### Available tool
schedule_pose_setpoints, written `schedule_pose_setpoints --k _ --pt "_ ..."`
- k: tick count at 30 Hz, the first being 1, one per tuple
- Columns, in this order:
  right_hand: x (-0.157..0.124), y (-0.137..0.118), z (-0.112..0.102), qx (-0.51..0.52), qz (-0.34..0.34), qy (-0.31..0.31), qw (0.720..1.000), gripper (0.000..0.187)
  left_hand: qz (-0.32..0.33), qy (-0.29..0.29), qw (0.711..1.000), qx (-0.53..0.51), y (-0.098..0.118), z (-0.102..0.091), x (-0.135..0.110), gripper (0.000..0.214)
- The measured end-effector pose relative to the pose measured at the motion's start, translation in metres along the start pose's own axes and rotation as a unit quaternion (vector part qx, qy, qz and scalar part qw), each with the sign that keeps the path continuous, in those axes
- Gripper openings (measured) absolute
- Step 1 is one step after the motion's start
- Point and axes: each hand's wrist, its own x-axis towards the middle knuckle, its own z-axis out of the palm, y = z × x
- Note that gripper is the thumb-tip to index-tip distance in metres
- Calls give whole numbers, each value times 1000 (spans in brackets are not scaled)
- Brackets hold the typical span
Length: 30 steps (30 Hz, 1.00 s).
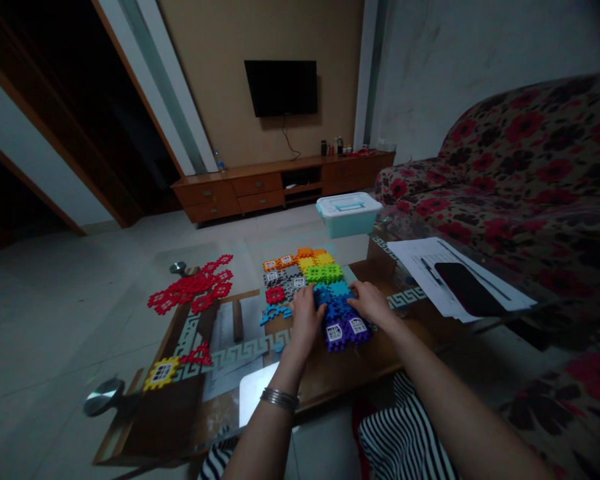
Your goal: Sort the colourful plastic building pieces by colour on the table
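Note:
Blue toothed interlocking building pieces (336, 303) lie in a group on the glass table in front of me. My left hand (307, 312) grips their left edge, thumb and fingers bent around it. From the right side, my right hand (370, 302) holds the same blue group with curled fingers; its fingertips are partly hidden. Purple pieces with white window inserts (347, 333) sit nearest me. Beyond my hands are light green pieces (323, 273), yellow pieces (316, 261), orange pieces (279, 262) and grey pieces (283, 279). A light blue arched piece (276, 314) rests left of my left hand.
Red pieces (193, 287) are heaped at the table's left, with a yellow window piece (161, 373) nearer me. Papers and a black phone (467, 288) lie on the right. A lidded teal box (349, 217) stands beyond, beside a flowered sofa (520, 153).

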Motion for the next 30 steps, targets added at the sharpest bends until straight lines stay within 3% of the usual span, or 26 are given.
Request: schedule_pose_setpoints --k 4,8,13,21,28,30 --pt "2 2 1 9 -6 -2 1000 34 36 36 997 -61 -8 -2 -2 51" --pt "6 5 3 25 -16 -9 1000 34 62 -1 993 -99 -14 -8 -7 51" --pt "9 6 5 35 -21 -4 999 36 86 -47 993 -69 -12 -13 -14 41" --pt "7 7 10 21 -36 15 999 33 68 -80 994 -23 -2 -17 -21 39" --pt "17 26 29 24 -65 19 997 30 48 -92 995 -4 2 -22 -33 33" --pt "17 29 30 18 -81 50 995 29 45 -83 996 1 -1 -26 -37 31"
